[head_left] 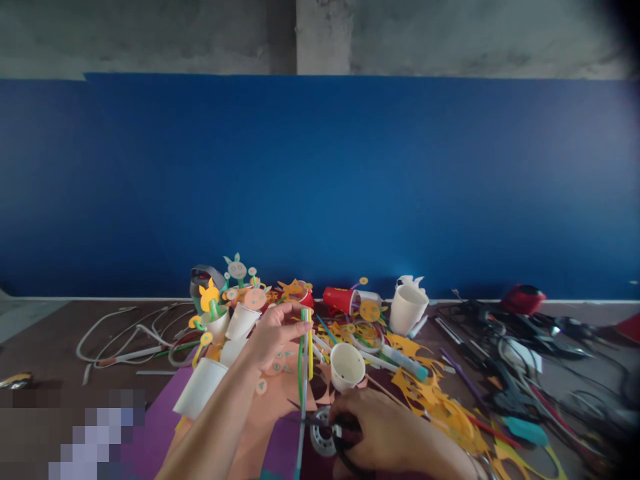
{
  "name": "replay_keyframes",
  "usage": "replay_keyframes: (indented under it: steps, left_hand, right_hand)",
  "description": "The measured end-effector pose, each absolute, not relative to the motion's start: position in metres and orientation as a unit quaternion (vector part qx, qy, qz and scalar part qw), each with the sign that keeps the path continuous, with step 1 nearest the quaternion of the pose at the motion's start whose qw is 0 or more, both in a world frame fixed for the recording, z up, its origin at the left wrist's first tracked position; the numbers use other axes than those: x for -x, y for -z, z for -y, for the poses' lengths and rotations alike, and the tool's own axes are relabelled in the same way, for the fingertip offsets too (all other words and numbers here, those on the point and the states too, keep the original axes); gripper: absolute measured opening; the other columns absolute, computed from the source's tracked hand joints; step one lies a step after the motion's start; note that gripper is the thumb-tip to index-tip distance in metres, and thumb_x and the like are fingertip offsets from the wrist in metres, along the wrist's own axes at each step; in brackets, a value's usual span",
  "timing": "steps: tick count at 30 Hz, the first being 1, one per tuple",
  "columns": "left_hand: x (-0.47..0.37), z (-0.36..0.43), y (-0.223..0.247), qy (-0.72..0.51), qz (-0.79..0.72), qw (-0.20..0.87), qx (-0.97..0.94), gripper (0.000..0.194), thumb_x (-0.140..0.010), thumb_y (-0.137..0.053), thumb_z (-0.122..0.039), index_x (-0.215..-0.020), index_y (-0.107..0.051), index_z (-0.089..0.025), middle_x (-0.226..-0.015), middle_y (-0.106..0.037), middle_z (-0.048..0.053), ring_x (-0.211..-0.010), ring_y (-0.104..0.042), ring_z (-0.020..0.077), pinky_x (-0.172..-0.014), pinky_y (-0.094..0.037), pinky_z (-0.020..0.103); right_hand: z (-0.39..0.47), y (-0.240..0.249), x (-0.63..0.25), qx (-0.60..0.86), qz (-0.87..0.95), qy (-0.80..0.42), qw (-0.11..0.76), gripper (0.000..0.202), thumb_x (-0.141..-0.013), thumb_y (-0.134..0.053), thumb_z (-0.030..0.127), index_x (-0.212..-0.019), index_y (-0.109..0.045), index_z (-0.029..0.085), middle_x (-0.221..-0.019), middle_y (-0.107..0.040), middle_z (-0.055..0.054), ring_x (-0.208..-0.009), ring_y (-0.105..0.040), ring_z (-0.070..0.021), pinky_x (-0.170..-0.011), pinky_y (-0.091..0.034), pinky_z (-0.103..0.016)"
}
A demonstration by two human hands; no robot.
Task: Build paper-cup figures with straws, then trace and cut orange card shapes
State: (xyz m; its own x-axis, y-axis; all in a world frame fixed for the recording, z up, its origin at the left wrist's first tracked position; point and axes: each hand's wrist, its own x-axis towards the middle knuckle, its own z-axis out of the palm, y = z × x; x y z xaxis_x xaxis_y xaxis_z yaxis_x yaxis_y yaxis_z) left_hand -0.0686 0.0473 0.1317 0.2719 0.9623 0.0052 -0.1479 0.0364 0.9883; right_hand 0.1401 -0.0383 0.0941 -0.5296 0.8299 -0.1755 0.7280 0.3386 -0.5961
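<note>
Raised over the middle of the table, my left hand [280,333] pinches the top of several thin straws [304,360], pale, green and yellow. They hang down close together, the pale one reaching lowest. My right hand [373,423] is closed on black-handled scissors [345,430]. The dark blades point left and overlap the straws' lower part; I cannot tell if they touch. Under the blades lies a round white ring-shaped spool [324,437]. A white paper cup [347,365] with small holes in its bottom stands just beyond my right hand.
White paper cups [200,387] and cut-out paper figures [237,269] crowd the left. Orange paper scraps [445,407] spread to the right, near a glue gun [515,387] and tangled cables. Orange and purple sheets [155,427] lie in front. A blue panel [320,187] stands behind.
</note>
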Motion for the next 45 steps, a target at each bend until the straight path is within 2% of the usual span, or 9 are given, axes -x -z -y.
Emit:
replay_keyframes:
  steps: [7,11,18,25,32,37,39,42,45]
  left_hand:
    - [0.061,-0.043,-0.129,-0.457,-0.369,0.604,-0.538,0.032,-0.063,-0.08,-0.026,-0.092,-0.068,-0.016,-0.076,-0.068,0.003,-0.068,-0.064,0.0172,-0.063,-0.049,0.026]
    - [0.058,-0.041,-0.127,-0.446,-0.363,0.611,-0.544,0.035,-0.063,-0.08,-0.025,-0.094,-0.068,-0.017,-0.075,-0.069,0.003,-0.069,-0.065,0.0187,-0.064,-0.051,0.028]
    - [0.061,-0.043,-0.128,-0.461,-0.361,0.604,-0.54,0.029,-0.064,-0.079,-0.022,-0.091,-0.07,-0.017,-0.071,-0.067,0.001,-0.065,-0.062,0.0144,-0.062,-0.048,0.024]
    - [0.061,-0.046,-0.121,-0.413,-0.346,0.617,-0.574,0.031,-0.067,-0.078,-0.026,-0.096,-0.071,-0.018,-0.076,-0.069,0.004,-0.067,-0.064,0.0165,-0.064,-0.047,0.026]
    - [0.059,-0.044,-0.115,-0.361,-0.337,0.606,-0.624,0.037,-0.067,-0.078,-0.033,-0.101,-0.072,-0.019,-0.072,-0.068,0.005,-0.07,-0.064,0.0198,-0.062,-0.045,0.027]
    - [0.06,-0.044,-0.118,-0.378,-0.338,0.588,-0.631,0.031,-0.067,-0.078,-0.029,-0.096,-0.073,-0.019,-0.074,-0.068,0.004,-0.069,-0.061,0.0165,-0.064,-0.045,0.025]
    - [0.06,-0.046,-0.119,-0.407,-0.342,0.584,-0.614,0.03,-0.067,-0.078,-0.027,-0.095,-0.072,-0.019,-0.076,-0.068,0.004,-0.071,-0.061,0.0159,-0.065,-0.046,0.024]
    - [0.06,-0.05,-0.12,-0.477,-0.364,0.577,-0.554,0.032,-0.066,-0.078,-0.027,-0.096,-0.071,-0.019,-0.076,-0.067,0.002,-0.07,-0.06,0.0146,-0.063,-0.047,0.023]
    - [0.062,-0.055,-0.12,-0.542,-0.388,0.563,-0.488,0.037,-0.064,-0.079,-0.031,-0.097,-0.069,-0.018,-0.078,-0.065,0.002,-0.069,-0.059,0.0142,-0.061,-0.049,0.023]
  right_hand:
    - [0.034,-0.089,-0.137,0.472,0.815,-0.328,0.073,0.034,-0.058,-0.074,0.047,-0.084,-0.071,0.025,-0.076,-0.066,0.002,-0.063,-0.054,-0.0133,-0.053,-0.031,-0.023]
    - [0.033,-0.088,-0.136,0.475,0.81,-0.335,0.074,0.029,-0.059,-0.073,0.044,-0.081,-0.07,0.025,-0.072,-0.065,0.003,-0.06,-0.053,-0.0118,-0.051,-0.031,-0.022]
    - [0.033,-0.086,-0.138,0.458,0.818,-0.334,0.091,0.033,-0.059,-0.075,0.05,-0.076,-0.07,0.022,-0.064,-0.06,0.004,-0.055,-0.045,-0.0087,-0.048,-0.027,-0.021]
    - [0.033,-0.096,-0.141,0.371,0.865,-0.33,0.067,0.019,-0.067,-0.069,0.038,-0.074,-0.066,0.02,-0.06,-0.051,0.008,-0.053,-0.039,-0.0064,-0.047,-0.025,-0.02]
    - [0.034,-0.089,-0.142,0.36,0.868,-0.339,0.039,0.016,-0.069,-0.069,0.033,-0.074,-0.066,0.019,-0.062,-0.051,0.007,-0.054,-0.038,-0.007,-0.049,-0.025,-0.02]
    - [0.031,-0.084,-0.143,0.361,0.863,-0.352,0.022,0.014,-0.072,-0.069,0.03,-0.07,-0.065,0.017,-0.058,-0.051,0.007,-0.051,-0.035,-0.0064,-0.047,-0.024,-0.02]
    - [0.033,-0.084,-0.144,0.371,0.863,-0.342,0.03,0.014,-0.071,-0.069,0.031,-0.069,-0.065,0.018,-0.058,-0.053,0.007,-0.05,-0.038,-0.0066,-0.046,-0.024,-0.02]
    - [0.038,-0.08,-0.141,0.416,0.867,-0.268,0.066,0.009,-0.069,-0.068,0.027,-0.074,-0.065,0.021,-0.067,-0.064,0.005,-0.057,-0.052,-0.0099,-0.049,-0.029,-0.02]
    - [0.044,-0.065,-0.13,0.474,0.865,-0.149,0.074,0.031,-0.063,-0.066,0.021,-0.093,-0.063,0.022,-0.087,-0.071,-0.002,-0.07,-0.063,-0.0178,-0.051,-0.035,-0.022]
